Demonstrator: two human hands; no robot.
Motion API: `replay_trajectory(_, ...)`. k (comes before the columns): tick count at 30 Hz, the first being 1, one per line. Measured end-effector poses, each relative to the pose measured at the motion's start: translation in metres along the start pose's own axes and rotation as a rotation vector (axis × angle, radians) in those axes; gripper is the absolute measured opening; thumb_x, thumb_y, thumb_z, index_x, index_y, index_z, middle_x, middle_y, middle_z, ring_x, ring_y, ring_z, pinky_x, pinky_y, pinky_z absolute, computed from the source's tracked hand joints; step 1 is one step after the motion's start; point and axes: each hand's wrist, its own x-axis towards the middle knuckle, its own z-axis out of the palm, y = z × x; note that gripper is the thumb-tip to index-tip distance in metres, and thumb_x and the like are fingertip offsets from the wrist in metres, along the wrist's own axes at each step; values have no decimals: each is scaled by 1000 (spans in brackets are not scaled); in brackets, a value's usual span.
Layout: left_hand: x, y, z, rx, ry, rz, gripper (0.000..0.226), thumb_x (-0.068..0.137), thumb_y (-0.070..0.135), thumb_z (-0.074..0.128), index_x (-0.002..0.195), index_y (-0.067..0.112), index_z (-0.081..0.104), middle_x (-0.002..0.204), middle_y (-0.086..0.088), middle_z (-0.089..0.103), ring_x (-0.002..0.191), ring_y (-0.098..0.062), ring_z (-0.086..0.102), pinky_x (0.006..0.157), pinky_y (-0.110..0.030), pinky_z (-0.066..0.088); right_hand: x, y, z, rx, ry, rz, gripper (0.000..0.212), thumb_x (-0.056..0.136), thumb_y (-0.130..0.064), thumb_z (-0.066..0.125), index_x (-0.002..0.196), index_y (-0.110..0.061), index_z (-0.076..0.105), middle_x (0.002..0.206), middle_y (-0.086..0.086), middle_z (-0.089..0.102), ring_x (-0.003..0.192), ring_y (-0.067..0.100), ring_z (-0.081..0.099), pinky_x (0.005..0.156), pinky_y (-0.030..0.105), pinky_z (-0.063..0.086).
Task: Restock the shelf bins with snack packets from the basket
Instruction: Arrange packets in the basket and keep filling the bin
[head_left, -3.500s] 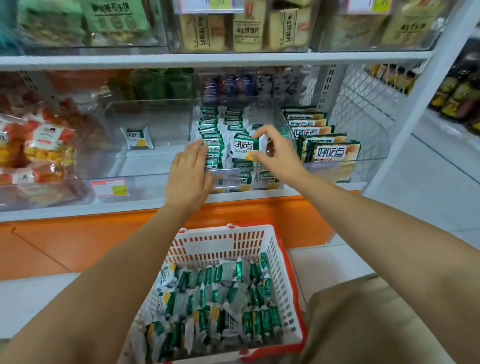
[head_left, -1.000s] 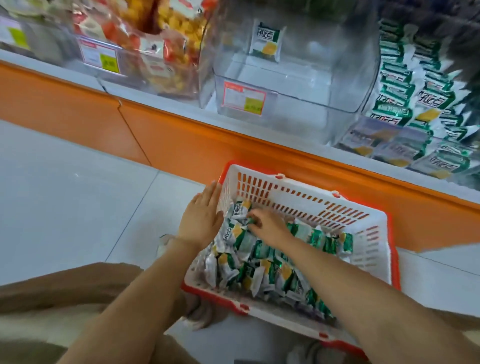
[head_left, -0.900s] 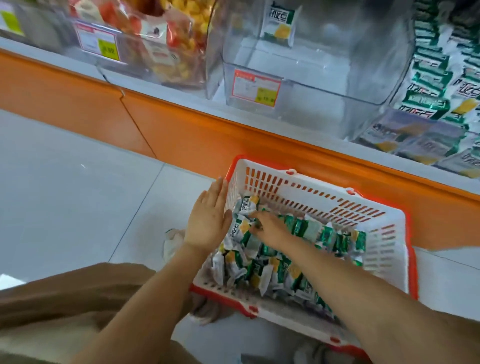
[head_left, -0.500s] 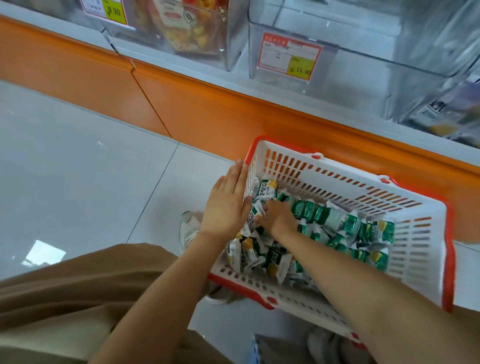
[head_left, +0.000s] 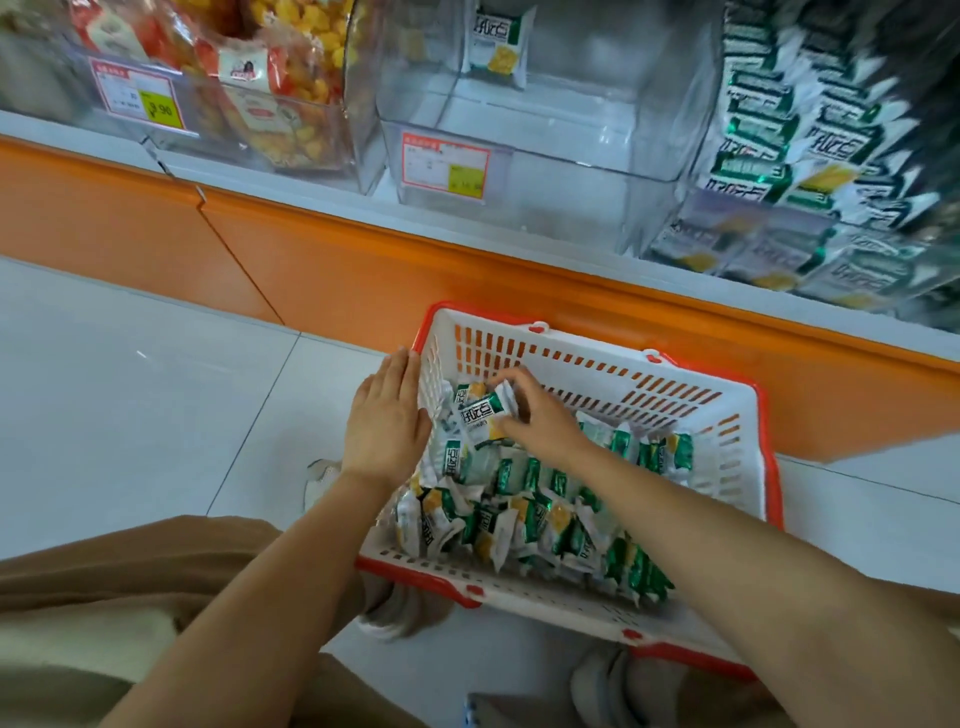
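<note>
A white and red basket (head_left: 727, 436) stands on the floor before the shelf, filled with several green and white snack packets (head_left: 524, 514). My right hand (head_left: 540, 415) pinches one snack packet (head_left: 480, 415) and holds it just above the pile at the basket's far left corner. My left hand (head_left: 387, 421) lies flat with straight fingers against the basket's left wall. Above, a clear bin (head_left: 545, 140) holds a single packet (head_left: 496, 44) at its back. The bin to its right (head_left: 795, 171) is packed with rows of the same packets.
A bin of red and yellow snack bags (head_left: 270, 78) sits at the upper left with a price tag (head_left: 137, 98). The orange shelf base (head_left: 363, 260) runs behind the basket. Grey floor tiles (head_left: 130, 389) spread to the left. My tan trousers (head_left: 104, 597) and shoes (head_left: 395, 613) fill the bottom.
My hands dropped from the packed bin down into the basket. My right hand has now lifted one packet off the pile; my left hand stays against the basket's left wall.
</note>
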Motion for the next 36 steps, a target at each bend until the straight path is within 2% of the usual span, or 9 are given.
replay_trajectory(3, 8, 18, -19, 43, 48, 33, 60, 94, 24, 47, 148, 0, 35, 154, -19, 35, 141, -35, 34, 114, -50, 31, -19, -8, -35, 41, 107, -37, 36, 90, -17, 68, 117, -19, 44, 74, -17, 45, 49, -2, 48, 52, 13, 37)
replay_trajectory(8, 28, 67, -67, -9, 265, 183, 47, 91, 17, 48, 134, 0, 51, 139, -21, 51, 121, -39, 52, 94, -50, 44, -56, -25, -92, 82, 288, -128, 36, 86, -22, 74, 100, -25, 41, 93, -12, 51, 67, -5, 53, 53, 16, 41)
replay_trajectory(13, 45, 123, -114, -68, 429, 340, 50, 87, 17, 40, 134, 4, 49, 140, -17, 50, 125, -33, 47, 99, -47, 39, -96, -42, -152, 104, 469, -232, 31, 86, -34, 71, 99, -37, 43, 97, 14, 58, 74, 34, 59, 58, 53, 49)
replay_trajectory(16, 55, 156, -133, -75, 474, 427, 51, 86, 15, 41, 135, 2, 49, 142, -17, 48, 128, -34, 46, 100, -49, 40, -113, -54, -190, 78, 589, -292, 30, 90, -21, 69, 108, -31, 48, 108, -1, 59, 66, 29, 51, 67, 51, 49)
replay_trajectory(19, 66, 181, -146, -94, 492, 468, 52, 85, 8, 54, 137, 3, 48, 144, -16, 47, 133, -33, 43, 106, -50, 37, -122, -59, -225, 22, 689, -307, 29, 90, -25, 69, 109, -36, 51, 107, 23, 58, 67, 34, 52, 67, 53, 49)
replay_trajectory(23, 81, 203, -154, -67, 476, 485, 57, 90, 12, 55, 145, 7, 40, 153, -14, 38, 141, -31, 33, 115, -48, 28, -125, -61, -269, -97, 783, -288, 26, 91, -23, 68, 111, -23, 52, 106, -10, 56, 69, 29, 53, 69, 41, 46)
replay_trajectory(27, 96, 215, -152, -64, 443, 480, 60, 97, 19, 49, 153, 11, 28, 162, -10, 21, 149, -28, 19, 120, -45, 15, -115, -54, -299, -143, 811, -182, 28, 88, -23, 71, 109, -21, 51, 103, 8, 59, 64, 21, 46, 65, 35, 38)
replay_trajectory(31, 107, 220, -144, -88, 423, 452, 63, 100, 25, 46, 155, 10, 20, 164, -8, 14, 151, -26, 13, 123, -43, 14, -99, -49, -306, -196, 749, -75, 30, 86, -21, 74, 104, -26, 51, 132, 15, 59, 90, 20, 61, 77, 38, 47)
replay_trajectory(36, 117, 217, -130, -78, 416, 451, 67, 100, 27, 47, 156, 7, 15, 165, -7, 7, 151, -25, 11, 122, -42, 18, -73, -48, -306, -254, 763, -5, 30, 83, -18, 76, 102, -24, 54, 117, 20, 65, 88, 37, 64, 76, 37, 51)
